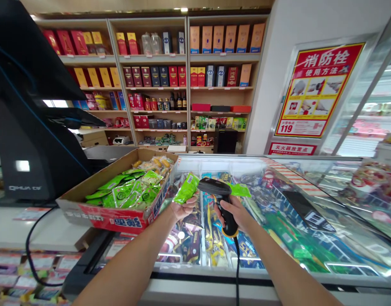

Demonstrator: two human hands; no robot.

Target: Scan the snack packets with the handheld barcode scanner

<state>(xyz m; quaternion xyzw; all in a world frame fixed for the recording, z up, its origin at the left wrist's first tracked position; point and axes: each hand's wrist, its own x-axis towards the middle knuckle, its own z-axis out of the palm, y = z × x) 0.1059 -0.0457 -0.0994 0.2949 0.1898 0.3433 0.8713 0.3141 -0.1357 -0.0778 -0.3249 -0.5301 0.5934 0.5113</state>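
Green snack packet (186, 188): held in the left hand (182, 208), pinched at its lower end between thumb and fingertips, tilted up and to the right, over the glass-topped freezer (310, 187). Judged light, soft and crinkly; the foil film looks slick, and the contents probably give under pressure. Best grip is likely at a sealed end or flat across the two faces, with a light squeeze only.

Right hand (235, 212): closed around the grip of a black barcode scanner (219, 189), whose head sits just beside the packet's upper edge. Its cable (237, 263) hangs down toward the camera. A second green scrap (240, 190) shows behind the scanner head; cannot tell whether it is held or lying on the glass.

To the left, a cardboard box (119, 216) holds more green packets, loosely heaped. Beyond it stands a black till terminal (32, 140). Farthest back are wooden shelves (185, 85) of boxed goods and a red wall poster (316, 89).
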